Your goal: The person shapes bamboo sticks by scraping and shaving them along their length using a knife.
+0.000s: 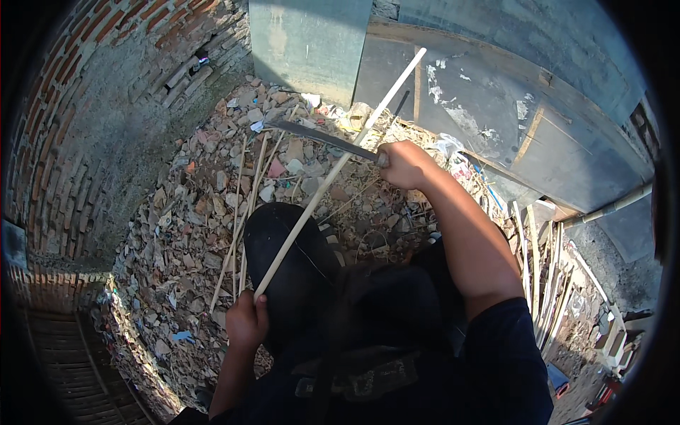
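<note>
A long pale stick (319, 193), which looks like a stripped bamboo pole, slants from my lap up to the far right. My left hand (246, 321) is closed around its near end, beside my left knee. In my right hand (405, 164) is the handle of a machete (326, 137). Its long dark blade points left and lies across the upper part of the stick, and appears to touch it. Several thin strips (249, 202) of the same pale material lie on the rubble just left of my knee.
Broken brick and stone rubble (195, 234) covers the ground. A worn brick wall (99, 134) rises on the left, with grey-blue panels (467, 99) at the far side. More pale strips (542, 276) lie in a bundle to my right, near concrete blocks (615, 347).
</note>
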`<state>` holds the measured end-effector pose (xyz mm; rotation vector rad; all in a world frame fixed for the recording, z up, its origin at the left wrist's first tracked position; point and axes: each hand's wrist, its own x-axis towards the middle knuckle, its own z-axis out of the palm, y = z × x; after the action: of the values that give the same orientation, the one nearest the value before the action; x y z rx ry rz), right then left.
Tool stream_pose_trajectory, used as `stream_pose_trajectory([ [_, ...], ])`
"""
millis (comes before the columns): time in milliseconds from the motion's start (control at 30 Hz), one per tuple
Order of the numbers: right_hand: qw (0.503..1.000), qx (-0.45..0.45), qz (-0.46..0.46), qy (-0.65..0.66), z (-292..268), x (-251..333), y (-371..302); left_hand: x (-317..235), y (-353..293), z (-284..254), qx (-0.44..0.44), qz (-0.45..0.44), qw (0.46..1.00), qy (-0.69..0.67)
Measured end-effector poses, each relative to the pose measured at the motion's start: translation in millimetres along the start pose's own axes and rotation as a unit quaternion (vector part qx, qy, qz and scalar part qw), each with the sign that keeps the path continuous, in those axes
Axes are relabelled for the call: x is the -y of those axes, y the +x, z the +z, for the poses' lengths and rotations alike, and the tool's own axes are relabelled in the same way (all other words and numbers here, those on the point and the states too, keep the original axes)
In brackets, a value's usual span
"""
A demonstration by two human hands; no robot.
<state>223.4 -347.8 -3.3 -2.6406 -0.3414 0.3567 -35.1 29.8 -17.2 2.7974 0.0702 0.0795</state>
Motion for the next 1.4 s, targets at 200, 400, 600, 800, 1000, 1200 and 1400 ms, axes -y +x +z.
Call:
stream_pose_trajectory([
  [200, 0.997, 0.054, -0.041, -0.033, -19.5, 34.1, -17.3, 14.6, 0.9, 10.3, 0.002, -0.016, 1.000, -0.008],
  [400, 0.963, -0.135, 0.175, 0.153, -19.7, -55.3, 5.2, 13.0, 1.8, 3.8, -0.011, 0.011, 1.000, 0.014],
  [600, 0.949, -0.180, 0.122, 0.229, -25.8, -32.1, 2.4, 4.6, 7.6, 0.0, 0.012, -0.006, 0.997, -0.076],
  [800, 0.937, -0.231, 0.061, 0.255, -25.0, -28.7, 7.1, 14.3, 5.5, 3.0, -0.016, -0.018, 0.987, -0.156],
  [1000, 0.902, -0.292, 0.061, 0.313, -22.6, -21.4, 5.9, 36.4, 25.9, 1.5, -0.095, -0.050, 0.926, -0.361],
  [1200, 0.901, -0.358, 0.038, 0.242, -24.8, -2.3, -10.9, 32.0, 77.7, -4.8, -0.235, -0.019, 0.881, -0.409],
  [1400, 0.904, -0.288, 0.015, 0.315, -19.8, 24.2, -15.4, -7.1, 161.0, -38.1, -0.215, 0.089, 0.836, -0.497],
])
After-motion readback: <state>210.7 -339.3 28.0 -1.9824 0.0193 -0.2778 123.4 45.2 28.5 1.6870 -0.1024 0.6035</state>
